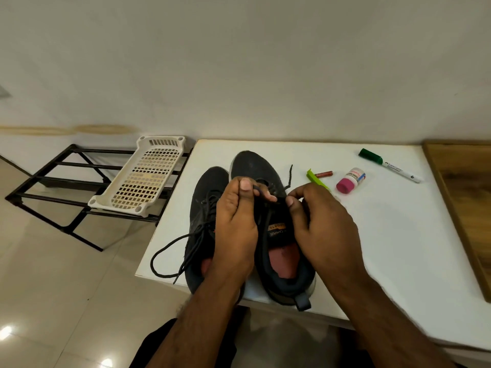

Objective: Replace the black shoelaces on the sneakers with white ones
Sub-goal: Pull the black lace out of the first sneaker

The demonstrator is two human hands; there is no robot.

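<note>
Two dark sneakers are seen side by side on the white worktop (pixel 393 235), heels at its near edge and toes pointing away. The right sneaker (pixel 281 235) is black knit with a padded collar, a heel pull tab, a reddish insole and an orange-lettered label on its tongue. Its black shoelace (pixel 261 193) is pinched between thumb and forefinger of the left hand (pixel 235 221), whose other fingers are curled; the lace is drawn taut across to the right hand (pixel 318 224), where it is pinched by the thumb and curled fingers above the eyelets. A loose lace end is seen trailing past the toe. The left sneaker (pixel 204 208) is partly covered by the left hand; its own black lace (pixel 170 245) is looped out over the worktop's left edge. Farther back, a green strip (pixel 317 180), a small red cylinder (pixel 324 173), a pink-capped bottle (pixel 350 180) and a green-capped marker (pixel 389 165) are laid out. To the left, a white perforated tray (pixel 143 176) is rested on a black metal rack (pixel 66 181).
</note>
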